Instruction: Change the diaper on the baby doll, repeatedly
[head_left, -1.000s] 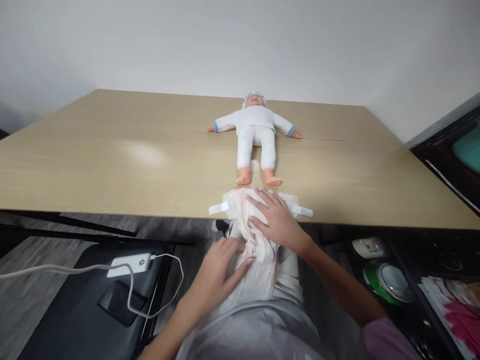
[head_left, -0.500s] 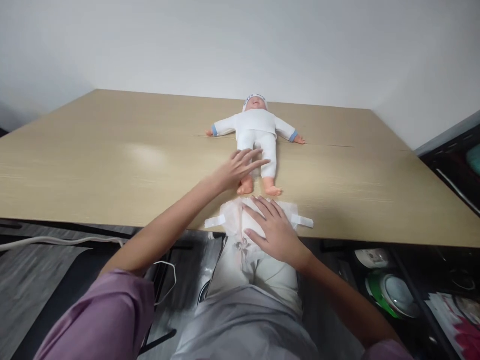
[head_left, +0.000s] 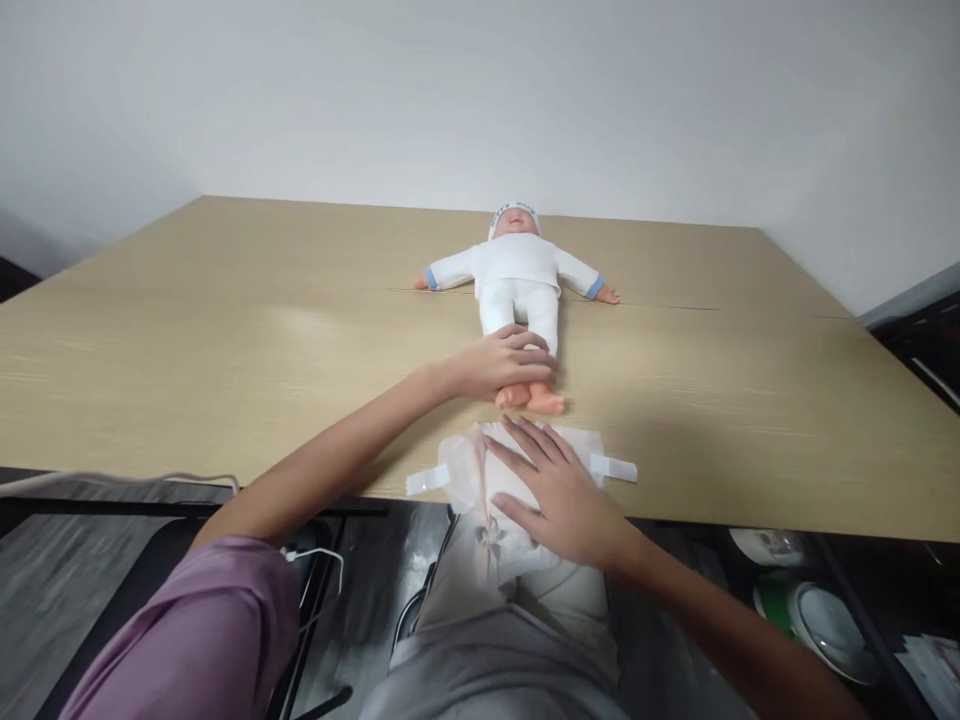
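A baby doll in white clothes and a cap lies on its back on the wooden table, arms spread, feet toward me. My left hand is wrapped round both of the doll's lower legs, just above the feet. A white diaper with two white tabs hangs half over the table's near edge, below the doll's feet. My right hand lies flat on the diaper, fingers spread.
A white wall stands behind the table. Under the table's edge I see my lap in grey trousers, a white cable at the left, and a green and white round object on dark shelving at the right.
My left hand left the diaper, reached across the table and closed round the doll's legs, pressing them together. My right hand stayed flat on the diaper. The view shifted slightly down.
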